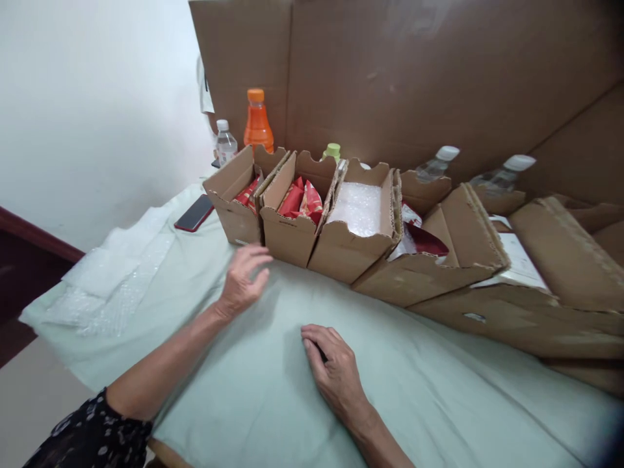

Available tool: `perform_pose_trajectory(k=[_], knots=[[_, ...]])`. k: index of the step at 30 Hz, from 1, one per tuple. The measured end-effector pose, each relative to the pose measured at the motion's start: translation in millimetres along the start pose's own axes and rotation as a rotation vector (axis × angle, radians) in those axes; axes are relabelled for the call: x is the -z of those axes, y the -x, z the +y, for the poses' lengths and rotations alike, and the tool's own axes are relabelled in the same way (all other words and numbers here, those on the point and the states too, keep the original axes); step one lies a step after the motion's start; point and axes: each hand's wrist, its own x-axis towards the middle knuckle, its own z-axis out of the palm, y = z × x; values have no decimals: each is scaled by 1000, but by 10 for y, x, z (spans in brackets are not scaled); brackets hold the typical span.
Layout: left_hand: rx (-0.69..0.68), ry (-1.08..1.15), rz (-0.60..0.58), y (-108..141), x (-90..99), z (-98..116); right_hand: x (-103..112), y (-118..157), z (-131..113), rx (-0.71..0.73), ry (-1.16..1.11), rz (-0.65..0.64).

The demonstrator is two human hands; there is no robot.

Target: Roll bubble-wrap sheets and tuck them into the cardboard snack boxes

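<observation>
My left hand (245,279) reaches over the cloth with its fingers apart and nothing in it. Its fingertips are close to the front of the leftmost cardboard bin (238,221) and the second cardboard bin (287,240). Red packets (248,192) lie in the leftmost bin, and red patterned packets (309,200) in the second. My right hand (336,370) rests on the pale green cloth (287,390), loosely curled with thumb and fingers drawn in. Nothing shows in its grip. Farther forward, bubble wrap (358,205) fills the third cardboard bin (348,252).
A phone (195,213) and bubble wrap sheets (110,273) lie at left. The fourth bin (419,279) holds a dark red item (426,240); the fifth bin (511,318), a white box (519,257). Behind stand an orange bottle (258,127), clear bottles (507,175) and a cardboard wall (390,78).
</observation>
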Motion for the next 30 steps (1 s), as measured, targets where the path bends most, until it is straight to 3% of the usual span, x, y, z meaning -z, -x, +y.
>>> perform_pose_trajectory(k=[3,5,7,10,14,19,23,25,27,29,30], knots=[[55,-230,327,-282,441,-75,2,-1,11,4,3,-5],[43,-304,364,-522,684,-183,4,-3,12,2,11,-11],[-1,-309,267,-768,834,-300,6,-8,10,5,19,-17],[-49,-259,26,-1078,921,-397,7,-17,1,12,25,-29],[-76,-245,-200,-1222,1028,-301,-3,-17,-11,-12,22,-38],[-108,-240,-370,-900,1215,143,-46,-5,24,-33,-16,-13],[-102,-175,-477,-553,1205,879,-51,-28,80,-119,-141,45],[-112,-36,-434,-457,1233,1302,-41,-43,101,-165,-179,90],[-119,67,-298,-416,1344,1590,-33,-52,109,-200,-198,130],[-79,65,-33,-399,1531,1608,-35,-50,97,-209,-213,135],[-42,46,137,-391,1640,1498,-40,-45,86,-204,-218,126]])
